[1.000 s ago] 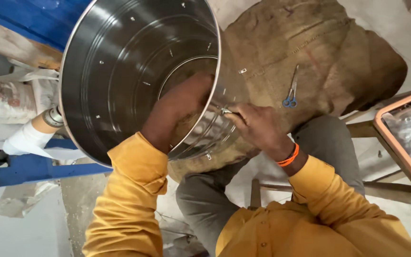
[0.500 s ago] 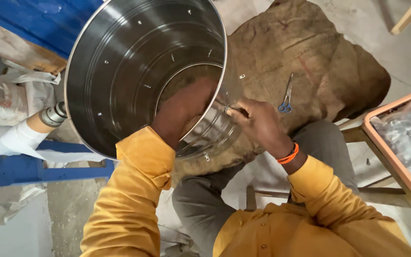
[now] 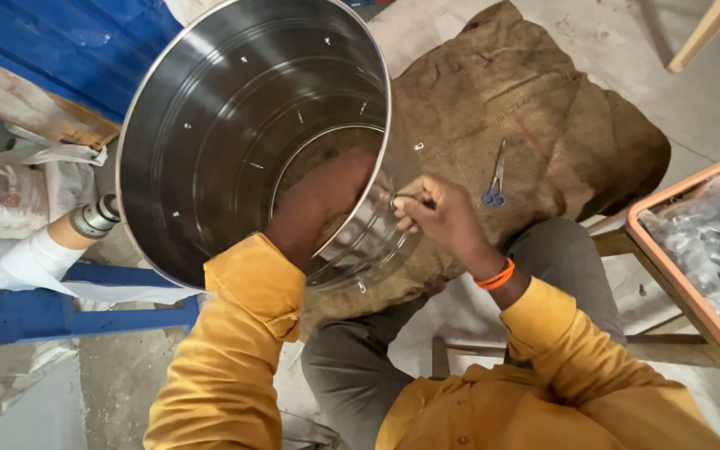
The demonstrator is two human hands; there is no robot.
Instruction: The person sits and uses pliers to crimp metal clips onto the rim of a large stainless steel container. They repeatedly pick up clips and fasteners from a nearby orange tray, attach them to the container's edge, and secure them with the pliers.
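Note:
A large shiny steel drum (image 3: 210,158) with no bottom and small holes in its wall rests tilted over my lap. My left hand (image 3: 327,196) reaches deep inside it and presses against the inner wall; its fingers are hidden. My right hand (image 3: 435,212) is outside the drum at the same spot, fingers pinched on a small metal fastener (image 3: 396,201) at the outer wall. An orange band circles my right wrist. Both sleeves are yellow.
A brown burlap sack (image 3: 527,108) covers the floor ahead, with blue-handled scissors (image 3: 495,179) lying on it. An orange tray (image 3: 668,275) of bagged metal parts sits at the right. A blue metal frame (image 3: 68,312) and white wrapped bundles lie at the left.
The view has shifted a little, so the drum sits more to the right. My right hand stays pinched at the drum wall and my left arm stays inside.

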